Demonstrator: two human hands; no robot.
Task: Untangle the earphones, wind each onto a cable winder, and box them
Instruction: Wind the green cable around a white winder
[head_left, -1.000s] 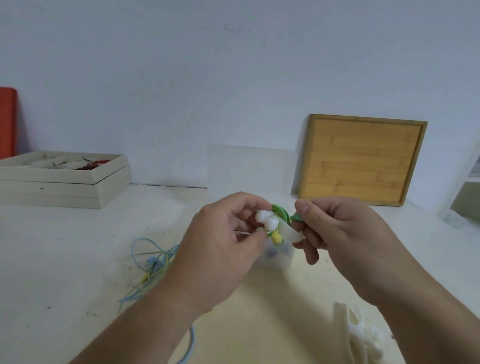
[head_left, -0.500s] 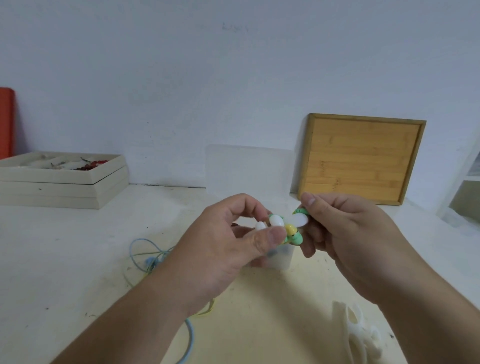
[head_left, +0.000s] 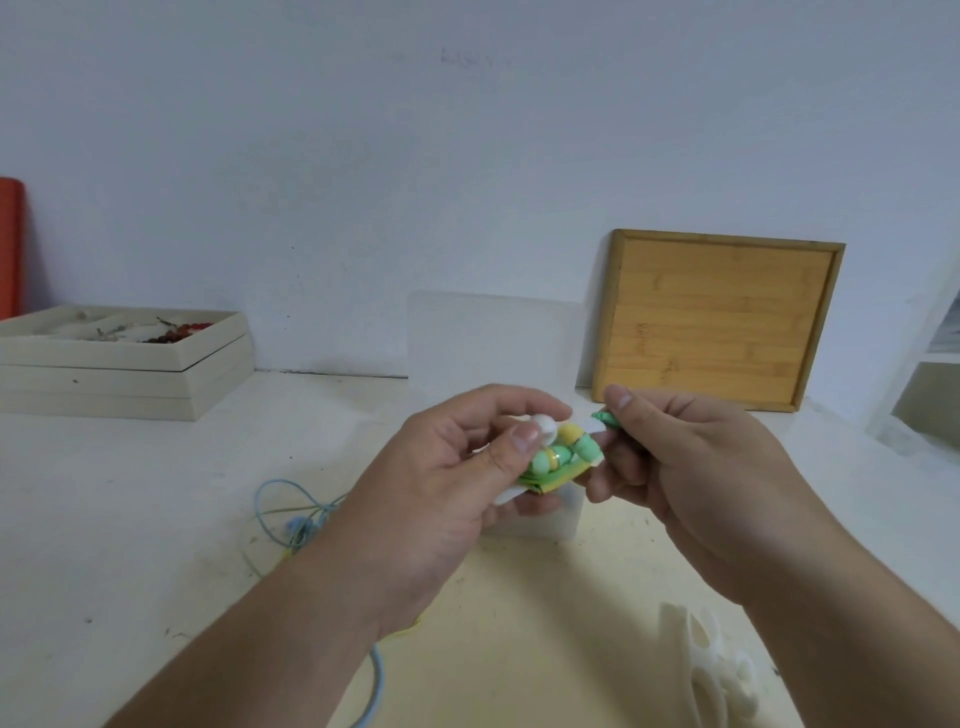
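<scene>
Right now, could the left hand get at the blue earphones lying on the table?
Probably, but not freely. The blue earphones lie on the table beside the left forearm, uncovered. But the left hand pinches the green earphone bundle, shared with the right hand, so it must let go first.

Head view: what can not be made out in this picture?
- Clear box: mostly hidden behind the left hand and right hand holding the green earphones.
- Blue cable: partly behind the left forearm.
- White winders: cut off by the bottom edge.
- Tray: contents too small.
</scene>
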